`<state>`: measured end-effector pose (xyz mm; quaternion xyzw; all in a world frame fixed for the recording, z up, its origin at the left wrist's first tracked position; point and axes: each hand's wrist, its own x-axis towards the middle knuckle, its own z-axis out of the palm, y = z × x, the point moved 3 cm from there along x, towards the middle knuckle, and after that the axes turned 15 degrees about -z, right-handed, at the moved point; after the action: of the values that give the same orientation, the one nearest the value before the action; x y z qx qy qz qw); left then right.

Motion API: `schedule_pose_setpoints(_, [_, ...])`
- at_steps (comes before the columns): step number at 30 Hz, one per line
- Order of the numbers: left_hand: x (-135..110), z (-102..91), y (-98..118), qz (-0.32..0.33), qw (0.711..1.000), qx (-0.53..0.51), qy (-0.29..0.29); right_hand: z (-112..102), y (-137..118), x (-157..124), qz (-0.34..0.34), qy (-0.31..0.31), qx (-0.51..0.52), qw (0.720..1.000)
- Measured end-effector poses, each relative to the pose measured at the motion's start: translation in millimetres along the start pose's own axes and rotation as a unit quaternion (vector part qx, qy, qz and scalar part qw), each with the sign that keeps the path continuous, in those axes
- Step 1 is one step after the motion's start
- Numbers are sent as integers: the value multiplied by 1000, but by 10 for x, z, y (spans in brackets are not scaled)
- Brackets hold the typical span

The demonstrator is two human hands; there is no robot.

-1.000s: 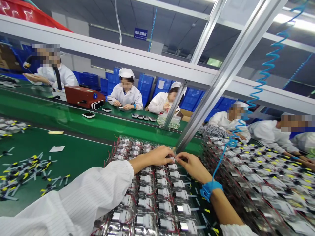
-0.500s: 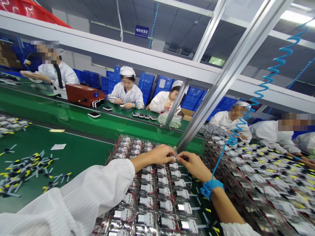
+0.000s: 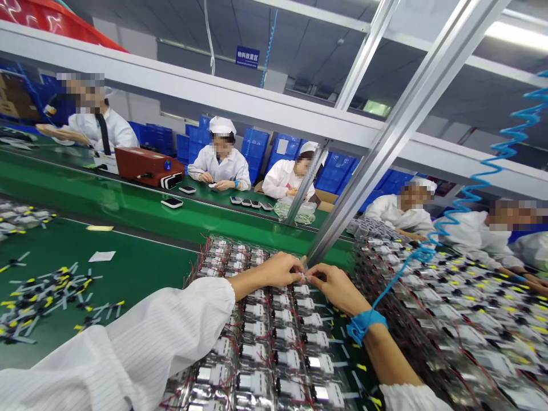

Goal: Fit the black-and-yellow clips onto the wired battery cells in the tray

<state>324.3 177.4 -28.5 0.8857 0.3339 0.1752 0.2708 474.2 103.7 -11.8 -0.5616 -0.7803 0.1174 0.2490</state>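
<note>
My left hand point(image 3: 283, 269) reaches over the far end of a clear plastic tray point(image 3: 265, 365), its thumb and fingers pinched together. Facing it, my right hand point(image 3: 331, 283) is pinched too, the fingertips of both almost meeting. Whatever small piece lies between them is too tiny to make out. Under and around the hands, the tray holds rows of small white-and-silver parts point(image 3: 287, 359) with thin red wires. Pale strips stick out from the right-hand row. A blue wrist strap point(image 3: 367, 325) with a coiled cord circles my right wrist.
Loose black pieces with yellow ends and pale strips point(image 3: 47, 291) lie on the green table point(image 3: 141, 257) at left. More filled trays point(image 3: 454, 308) are stacked at right. A metal post point(image 3: 406, 120) rises ahead. Co-workers point(image 3: 222, 157) sit across a green conveyor point(image 3: 128, 197).
My hands stay almost in place, still pinched. The coiled blue cord has swung to the right, and a device on the conveyor has shifted slightly right.
</note>
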Motion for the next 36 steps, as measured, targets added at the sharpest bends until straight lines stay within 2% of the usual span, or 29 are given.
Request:
schedule_pose_setpoints(13, [-34,-62,29,21,1000,-6,-9,-35,-11,-17,3,13,-19,1000])
schedule_pose_setpoints(36, [-23,-44,25,5,1000,-21,-21,-25,-78,-14,15,10,14,1000])
